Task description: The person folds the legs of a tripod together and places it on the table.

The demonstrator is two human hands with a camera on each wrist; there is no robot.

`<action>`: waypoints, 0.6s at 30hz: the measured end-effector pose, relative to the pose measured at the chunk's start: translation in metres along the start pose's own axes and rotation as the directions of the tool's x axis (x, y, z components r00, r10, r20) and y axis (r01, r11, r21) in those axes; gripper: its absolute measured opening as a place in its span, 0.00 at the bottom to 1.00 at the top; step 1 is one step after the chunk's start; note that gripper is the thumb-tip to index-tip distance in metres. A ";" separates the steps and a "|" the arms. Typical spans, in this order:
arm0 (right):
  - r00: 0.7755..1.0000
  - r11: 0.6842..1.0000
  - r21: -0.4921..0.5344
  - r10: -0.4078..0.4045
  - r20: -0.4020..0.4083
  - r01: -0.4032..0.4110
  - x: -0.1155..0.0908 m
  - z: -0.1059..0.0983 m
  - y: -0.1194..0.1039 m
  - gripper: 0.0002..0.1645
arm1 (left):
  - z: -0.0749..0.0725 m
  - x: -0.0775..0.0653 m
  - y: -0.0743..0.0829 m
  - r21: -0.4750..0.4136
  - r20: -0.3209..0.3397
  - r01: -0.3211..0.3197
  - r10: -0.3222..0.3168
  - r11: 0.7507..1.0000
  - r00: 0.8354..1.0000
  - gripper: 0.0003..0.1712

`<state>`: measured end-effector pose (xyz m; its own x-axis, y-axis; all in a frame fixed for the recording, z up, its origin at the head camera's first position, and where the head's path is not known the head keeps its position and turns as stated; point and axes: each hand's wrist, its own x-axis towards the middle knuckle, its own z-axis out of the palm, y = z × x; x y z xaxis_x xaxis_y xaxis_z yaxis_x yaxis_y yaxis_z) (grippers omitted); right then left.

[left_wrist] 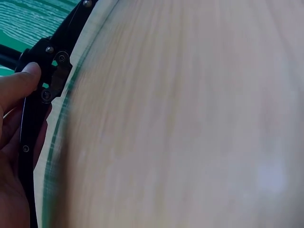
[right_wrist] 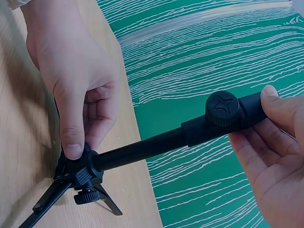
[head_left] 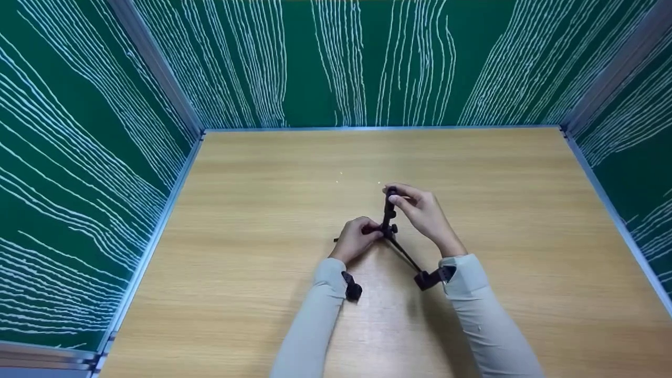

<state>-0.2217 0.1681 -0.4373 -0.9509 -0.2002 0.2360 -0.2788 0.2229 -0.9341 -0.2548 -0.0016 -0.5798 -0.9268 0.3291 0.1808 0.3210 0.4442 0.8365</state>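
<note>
A small black tripod (head_left: 389, 212) with spread legs stands on the wooden table, its central column rising between my hands. My left hand (head_left: 354, 240) grips a leg close to the hub, and in the left wrist view its thumb (left_wrist: 31, 71) presses on the black leg joint (left_wrist: 42, 71). At the column's far end, my right hand (head_left: 424, 212) pinches the tube between thumb and fingers. The right wrist view shows a round knob (right_wrist: 222, 108) with a star on the column and a smaller ridged knob (right_wrist: 87, 196) beneath the hub.
The wooden table (head_left: 252, 210) is bordered by green panels (head_left: 310, 68) with white wavy lines and by metal frame rails (head_left: 157, 63). Small pale specks (head_left: 341, 173) lie beyond the hands. Each wrist wears a black camera mount (head_left: 353, 289).
</note>
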 end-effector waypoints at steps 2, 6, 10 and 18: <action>1.000 1.000 -0.006 0.002 -0.006 -0.002 0.001 0.000 0.007 0.18 | 0.000 0.000 0.001 0.001 0.000 -0.005 0.005 1.000 1.000 0.07; 1.000 1.000 -0.025 -0.007 -0.013 0.007 0.005 -0.001 0.021 0.18 | 0.000 0.000 0.003 0.006 0.000 -0.013 0.013 1.000 1.000 0.06; 0.999 0.999 -0.030 -0.033 -0.011 0.032 0.006 -0.001 0.025 0.18 | -0.001 0.000 0.005 0.015 0.002 -0.014 0.014 1.000 1.000 0.06; 0.999 0.999 -0.033 -0.040 -0.008 0.040 0.005 -0.002 0.026 0.19 | -0.002 -0.001 0.007 0.021 0.014 -0.008 0.007 1.000 1.000 0.06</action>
<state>-0.2342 0.1752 -0.4598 -0.9401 -0.2011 0.2754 -0.3206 0.2461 -0.9147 -0.2518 -0.0002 -0.5731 -0.9216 0.3442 0.1795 0.3321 0.4595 0.8238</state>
